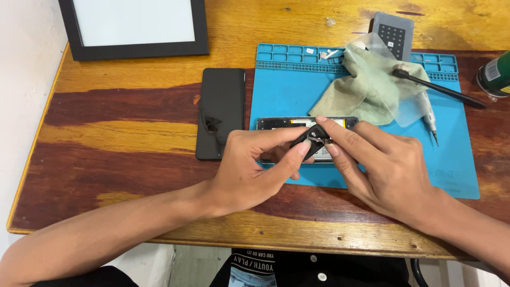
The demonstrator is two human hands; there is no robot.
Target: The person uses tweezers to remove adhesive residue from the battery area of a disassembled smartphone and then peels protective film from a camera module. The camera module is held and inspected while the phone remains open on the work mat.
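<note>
Leftmost, a dark-framed white panel [134,24] lies at the far corner of the wooden table [117,122], and nearer the middle a black phone back cover [220,112] rests flat just beside the edge of a blue work mat [451,159]. Over the mat's near left part, the left hand [252,165] pinches a small black part [313,137] between thumb and forefinger, and the right hand [390,170] grips the same part from the other side with its fingertips, so both are closed on it. Directly under the hands lies an opened phone [281,123], its insides showing. Farther right on the mat sit a crumpled pale green cloth [366,87], a black pointed tool [441,89] and a slim grey screwdriver [428,114]. A green can [494,74] stands at the table's right edge.
</note>
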